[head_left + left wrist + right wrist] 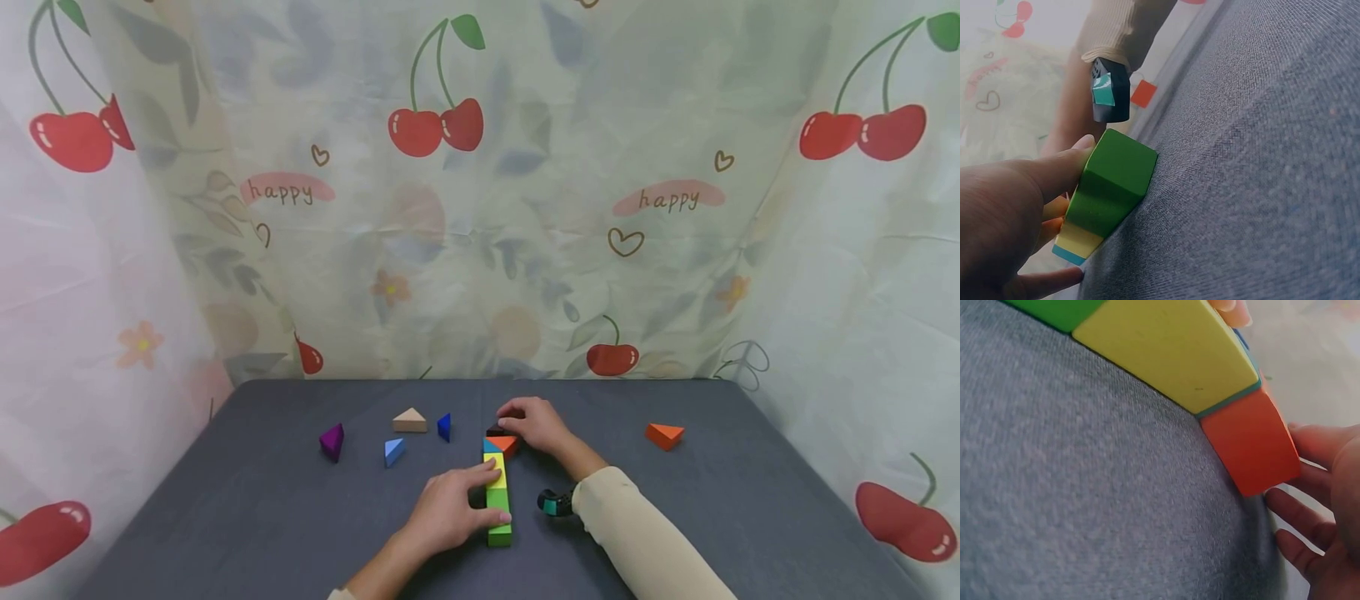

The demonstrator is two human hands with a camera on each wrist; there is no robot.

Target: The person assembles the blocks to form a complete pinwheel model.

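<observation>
Far L on the table, 1 purple blk, then 1 lt-blue blk, 1 beige blk, 1 dk-blue blk. Mid-table, L hand, fingers fairly straight, touching the row: 1 green blk, 1 yellow blk, 1 teal blk, 1 orange wedge. R hand at 1 black blk, fingers bent; can't tell if gripping. Far R, 1 lone orange blk.

Cream sleeve, blk cam – teal patch
</observation>
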